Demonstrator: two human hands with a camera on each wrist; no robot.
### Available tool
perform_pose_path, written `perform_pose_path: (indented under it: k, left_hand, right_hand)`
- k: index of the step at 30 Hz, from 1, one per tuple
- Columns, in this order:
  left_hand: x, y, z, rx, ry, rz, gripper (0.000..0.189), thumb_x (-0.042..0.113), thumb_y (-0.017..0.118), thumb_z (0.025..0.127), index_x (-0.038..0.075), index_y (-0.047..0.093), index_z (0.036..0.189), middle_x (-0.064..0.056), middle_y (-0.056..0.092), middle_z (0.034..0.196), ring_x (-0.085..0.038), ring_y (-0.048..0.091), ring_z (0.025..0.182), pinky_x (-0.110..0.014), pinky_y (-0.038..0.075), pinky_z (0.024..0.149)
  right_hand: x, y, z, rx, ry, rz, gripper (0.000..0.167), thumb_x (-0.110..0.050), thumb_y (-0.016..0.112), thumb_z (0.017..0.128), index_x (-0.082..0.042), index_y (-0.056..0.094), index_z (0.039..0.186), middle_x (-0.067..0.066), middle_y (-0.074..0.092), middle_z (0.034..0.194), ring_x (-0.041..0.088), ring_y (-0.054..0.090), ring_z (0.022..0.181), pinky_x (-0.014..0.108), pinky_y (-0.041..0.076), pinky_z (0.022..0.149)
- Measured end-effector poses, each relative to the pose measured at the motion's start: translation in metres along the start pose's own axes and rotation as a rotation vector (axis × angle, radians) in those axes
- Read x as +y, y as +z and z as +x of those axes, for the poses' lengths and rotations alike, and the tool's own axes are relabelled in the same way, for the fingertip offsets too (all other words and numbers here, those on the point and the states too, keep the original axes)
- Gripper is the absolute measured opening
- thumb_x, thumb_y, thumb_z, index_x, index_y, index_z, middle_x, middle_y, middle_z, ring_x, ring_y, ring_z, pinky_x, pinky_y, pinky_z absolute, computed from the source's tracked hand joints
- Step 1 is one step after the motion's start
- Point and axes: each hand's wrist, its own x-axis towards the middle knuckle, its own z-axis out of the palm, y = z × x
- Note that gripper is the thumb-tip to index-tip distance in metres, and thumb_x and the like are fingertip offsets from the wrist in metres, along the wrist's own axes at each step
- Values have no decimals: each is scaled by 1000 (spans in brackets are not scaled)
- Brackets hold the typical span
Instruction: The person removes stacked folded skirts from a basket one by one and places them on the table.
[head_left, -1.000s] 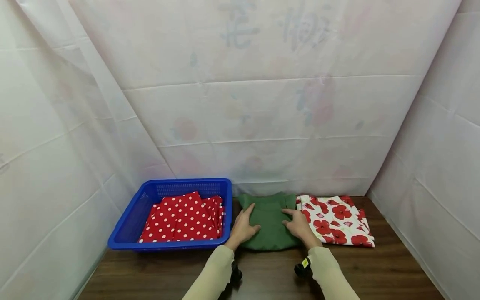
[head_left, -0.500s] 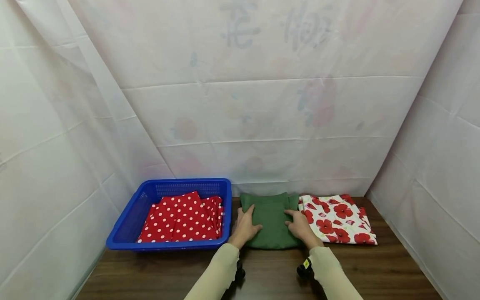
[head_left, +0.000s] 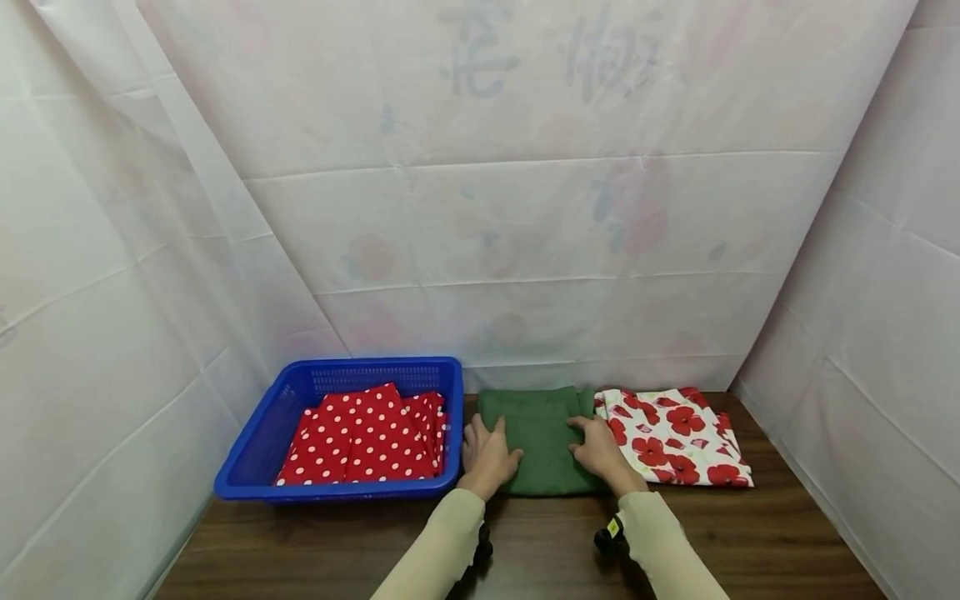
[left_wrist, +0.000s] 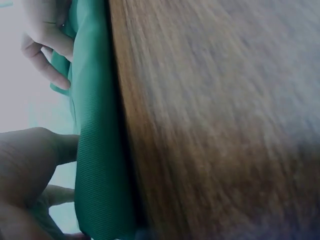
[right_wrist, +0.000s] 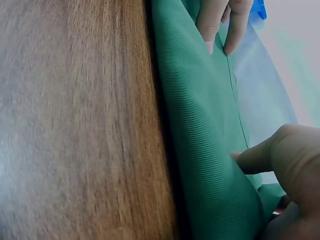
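Note:
A folded green cloth (head_left: 542, 446) lies flat on the table, its rounded front fold facing me. At its left side rests my left hand (head_left: 489, 457), fingers spread along the edge and thumb touching the top. My right hand (head_left: 602, 454) lies on the right side, thumb and forefinger stretched over the cloth. In the left wrist view the left thumb (left_wrist: 66, 148) touches the green fold. The right wrist view has the right thumb (right_wrist: 246, 159) pressing the cloth top. Some fingertips of both hands are hidden at the cloth's sides.
Left of the green cloth stands a blue plastic basket (head_left: 337, 492) holding a folded red polka-dot cloth (head_left: 360, 437). A folded white cloth with red flowers (head_left: 682, 442) lies close on the right. White sheeting (head_left: 480, 250) hangs behind the wooden table (head_left: 555, 550).
My left hand has shifted slightly right, its forefinger drawn back toward the cloth's left edge. The cloth's front edge sits a little farther back and straighter. The right hand has hardly moved.

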Motion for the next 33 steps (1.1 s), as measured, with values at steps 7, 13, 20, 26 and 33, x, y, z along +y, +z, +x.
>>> perform_pose_path:
  k: [7,13,20,26,33]
  left_hand:
    - [11,-4,-4,-147,-20,87,85,58,60,98,5,36,160,-32,6,168,-50,2,157,-71,16,121]
    - [28,-33,-3,-279,-9,-66,106,82,43,92,10,18,166,-27,-3,170,-46,-10,158,-70,4,123]
    - [36,-64,2,-313,119,7,108,89,36,88,19,15,167,-22,1,172,-44,-9,158,-66,8,125]
    - [33,-89,7,-285,218,45,106,87,41,88,22,12,167,-19,6,173,-43,-8,159,-67,7,125]
    - [27,-120,16,-206,319,54,100,77,53,91,22,18,167,-15,25,170,-45,15,157,-70,27,118]
  right_hand:
    - [-6,-8,-2,-72,31,-77,52,-8,75,91,4,60,139,48,22,155,63,34,140,68,42,107]
    - [-16,-19,0,-114,43,-140,69,-22,77,92,7,49,148,45,12,160,61,23,147,69,37,110]
    - [-25,-37,0,-56,-93,-306,84,-42,77,91,0,42,155,39,25,161,62,26,146,75,39,105]
    - [-34,-54,4,-24,-143,-367,89,-56,71,92,-7,39,158,34,28,162,61,27,146,79,32,108]
    - [-47,-64,13,24,-187,-410,92,-61,68,91,-7,37,159,31,40,157,57,40,140,75,37,107]
